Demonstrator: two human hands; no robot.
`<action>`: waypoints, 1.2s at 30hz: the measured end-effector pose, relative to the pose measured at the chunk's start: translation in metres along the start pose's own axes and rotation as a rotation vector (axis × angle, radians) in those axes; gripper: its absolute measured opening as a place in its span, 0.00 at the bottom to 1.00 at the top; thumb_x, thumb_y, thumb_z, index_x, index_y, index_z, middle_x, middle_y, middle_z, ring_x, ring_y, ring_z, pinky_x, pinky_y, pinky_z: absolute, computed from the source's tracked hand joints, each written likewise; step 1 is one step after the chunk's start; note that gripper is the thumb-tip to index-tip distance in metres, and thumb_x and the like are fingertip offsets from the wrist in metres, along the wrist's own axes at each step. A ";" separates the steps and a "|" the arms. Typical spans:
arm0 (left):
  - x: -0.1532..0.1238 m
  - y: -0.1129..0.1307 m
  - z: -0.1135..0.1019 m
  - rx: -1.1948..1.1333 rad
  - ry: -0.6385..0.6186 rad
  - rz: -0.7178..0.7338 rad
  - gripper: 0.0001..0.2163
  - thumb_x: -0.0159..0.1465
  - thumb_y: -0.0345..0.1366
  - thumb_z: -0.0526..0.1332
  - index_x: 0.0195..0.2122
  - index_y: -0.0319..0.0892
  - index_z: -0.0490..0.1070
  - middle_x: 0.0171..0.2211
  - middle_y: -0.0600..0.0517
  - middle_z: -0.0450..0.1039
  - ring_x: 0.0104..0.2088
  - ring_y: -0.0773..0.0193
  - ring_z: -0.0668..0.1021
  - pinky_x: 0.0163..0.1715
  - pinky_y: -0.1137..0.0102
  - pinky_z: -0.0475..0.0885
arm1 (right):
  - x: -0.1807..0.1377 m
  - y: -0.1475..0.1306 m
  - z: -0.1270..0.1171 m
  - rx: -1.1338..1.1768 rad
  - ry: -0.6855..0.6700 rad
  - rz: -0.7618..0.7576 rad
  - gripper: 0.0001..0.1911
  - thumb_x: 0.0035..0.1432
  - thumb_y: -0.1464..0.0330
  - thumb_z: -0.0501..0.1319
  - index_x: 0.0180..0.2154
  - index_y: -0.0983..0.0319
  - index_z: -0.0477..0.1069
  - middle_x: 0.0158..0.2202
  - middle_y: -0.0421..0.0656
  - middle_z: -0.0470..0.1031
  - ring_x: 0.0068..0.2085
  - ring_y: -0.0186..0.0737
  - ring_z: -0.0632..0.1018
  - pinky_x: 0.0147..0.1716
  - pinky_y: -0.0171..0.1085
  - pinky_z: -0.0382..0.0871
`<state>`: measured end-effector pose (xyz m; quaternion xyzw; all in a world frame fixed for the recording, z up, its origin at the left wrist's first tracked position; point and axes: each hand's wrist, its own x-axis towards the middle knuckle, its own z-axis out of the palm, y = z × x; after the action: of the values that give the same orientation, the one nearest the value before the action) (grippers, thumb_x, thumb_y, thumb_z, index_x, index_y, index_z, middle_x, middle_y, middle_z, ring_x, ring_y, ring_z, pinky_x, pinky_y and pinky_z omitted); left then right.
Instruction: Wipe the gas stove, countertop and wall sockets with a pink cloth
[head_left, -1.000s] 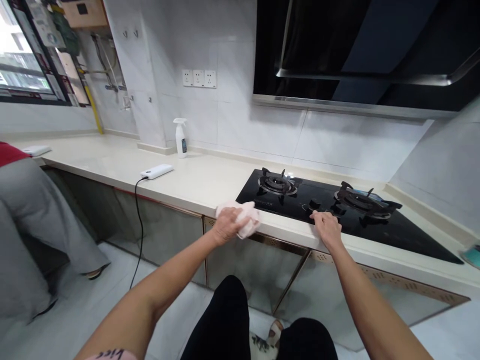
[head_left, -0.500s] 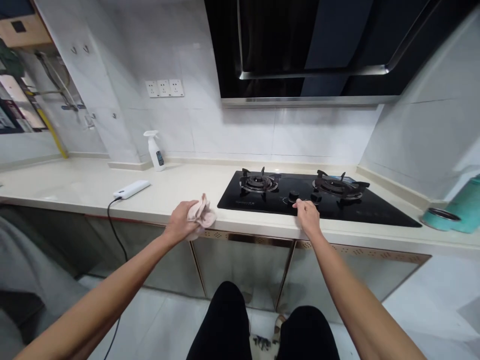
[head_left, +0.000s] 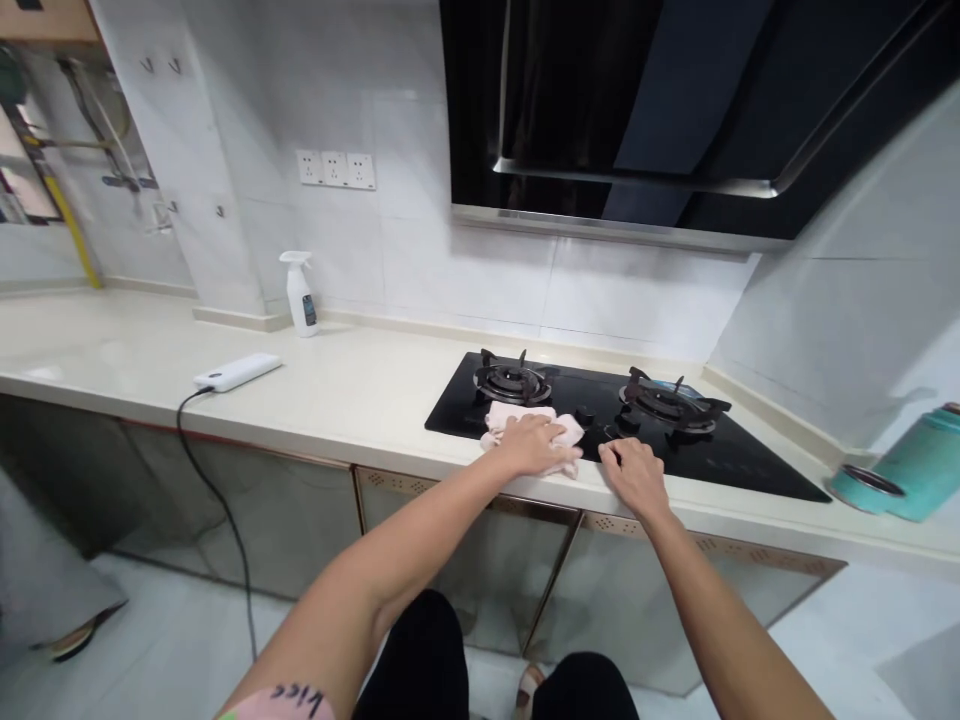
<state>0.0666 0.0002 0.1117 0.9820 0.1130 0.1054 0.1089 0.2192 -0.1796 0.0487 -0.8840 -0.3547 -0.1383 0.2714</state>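
Observation:
My left hand (head_left: 531, 443) lies over a crumpled pale pink cloth (head_left: 566, 430), pressing it against the front left part of the black glass gas stove (head_left: 757, 468). Part of the cloth hangs over the stove's front edge. Close by on the right, my right hand (head_left: 636, 475) rests at that front edge with its fingers curled under; whatever may be in them is hidden. A black control knob (head_left: 585, 414) shows between the hands, behind them. The left burner (head_left: 512, 382) is just beyond the cloth, and the right burner (head_left: 670, 405) stands behind my right hand.
A white spray bottle (head_left: 302, 295) stands near the wall. On the left of the counter (head_left: 360, 385) lies a white device (head_left: 238, 372) with a black cable (head_left: 217, 490) hanging down. A teal container (head_left: 919, 465) is at the right. The range hood (head_left: 570, 110) overhangs the stove.
My left hand has carried the cloth rightward from the counter's front edge onto the stove. My right hand has drawn back slightly from the knobs toward the front edge. The view has shifted.

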 end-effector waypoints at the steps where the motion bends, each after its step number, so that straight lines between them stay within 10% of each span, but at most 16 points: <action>1: 0.006 0.004 0.003 -0.011 -0.028 0.002 0.27 0.73 0.61 0.49 0.63 0.56 0.73 0.69 0.48 0.69 0.68 0.45 0.69 0.66 0.45 0.62 | -0.001 -0.001 0.001 -0.028 -0.006 -0.003 0.22 0.71 0.55 0.50 0.42 0.58 0.80 0.50 0.50 0.77 0.53 0.53 0.72 0.53 0.49 0.63; 9: 0.008 -0.012 0.004 0.032 -0.008 -0.115 0.30 0.66 0.58 0.59 0.67 0.58 0.70 0.71 0.48 0.65 0.68 0.40 0.68 0.67 0.41 0.59 | -0.003 0.000 -0.001 -0.127 -0.044 -0.019 0.22 0.71 0.55 0.49 0.46 0.56 0.79 0.54 0.49 0.76 0.54 0.53 0.72 0.53 0.49 0.63; 19: -0.111 -0.193 -0.077 0.123 0.121 -0.719 0.34 0.67 0.63 0.52 0.70 0.54 0.66 0.69 0.37 0.67 0.64 0.31 0.72 0.59 0.37 0.65 | -0.008 -0.002 0.002 -0.124 -0.015 -0.038 0.20 0.68 0.58 0.51 0.46 0.56 0.79 0.54 0.50 0.76 0.55 0.55 0.72 0.54 0.52 0.63; 23: -0.157 -0.229 -0.098 0.171 0.204 -0.910 0.36 0.65 0.61 0.55 0.70 0.49 0.67 0.66 0.34 0.68 0.63 0.27 0.71 0.57 0.36 0.65 | -0.008 -0.002 0.004 -0.130 -0.015 -0.023 0.20 0.67 0.58 0.52 0.47 0.56 0.79 0.54 0.50 0.76 0.55 0.56 0.72 0.54 0.52 0.63; 29: -0.183 -0.194 -0.073 0.230 0.383 -0.954 0.28 0.72 0.51 0.48 0.64 0.42 0.72 0.64 0.32 0.69 0.62 0.33 0.68 0.56 0.36 0.64 | -0.008 -0.004 0.004 -0.151 -0.002 -0.023 0.19 0.67 0.59 0.52 0.47 0.57 0.79 0.53 0.51 0.77 0.54 0.56 0.72 0.53 0.52 0.63; 36: -0.146 -0.070 0.000 0.266 0.392 -0.600 0.20 0.70 0.49 0.56 0.56 0.46 0.76 0.58 0.40 0.73 0.58 0.42 0.71 0.54 0.46 0.66 | -0.010 -0.007 0.003 -0.039 0.023 0.008 0.19 0.66 0.58 0.53 0.43 0.59 0.80 0.52 0.54 0.77 0.54 0.57 0.71 0.55 0.54 0.61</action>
<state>-0.0862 0.0308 0.0688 0.8720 0.4268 0.2391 -0.0169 0.2074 -0.1794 0.0449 -0.8887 -0.3454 -0.1544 0.2589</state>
